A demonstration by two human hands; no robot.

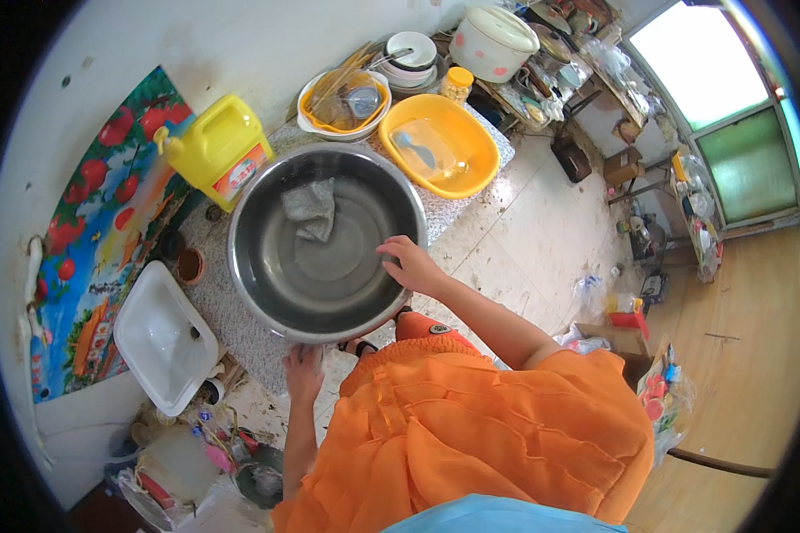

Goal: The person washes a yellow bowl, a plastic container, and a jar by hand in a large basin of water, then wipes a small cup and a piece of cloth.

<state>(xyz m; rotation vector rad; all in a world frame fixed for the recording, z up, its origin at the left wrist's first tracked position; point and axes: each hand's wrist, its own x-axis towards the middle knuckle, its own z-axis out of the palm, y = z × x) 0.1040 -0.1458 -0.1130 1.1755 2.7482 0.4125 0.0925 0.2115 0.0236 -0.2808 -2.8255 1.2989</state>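
Note:
A large stainless steel basin [340, 310] stands on a speckled counter, with a grey cloth [312, 206] lying in its upper left part. Over the basin's right rim reaches my right hand [410, 264], its fingers partly bent above the inside and nothing seen in them. At the near edge of the basin is my left hand [303, 370]; its fingertips are partly hidden beneath the rim, so its hold is unclear. Close to the basin's left side stands a yellow jug with a pump [223, 150]. A yellow plastic basin [440, 146] is at the upper right, holding some liquid and a bluish item.
A white sink [167, 340] is at the left. Behind the basin are a white bowl with a strainer [343, 103], stacked bowls [410, 56], a yellow-lidded jar [457, 85] and a white lidded pot [493, 43]. Bags and containers [220, 466] crowd the lower left.

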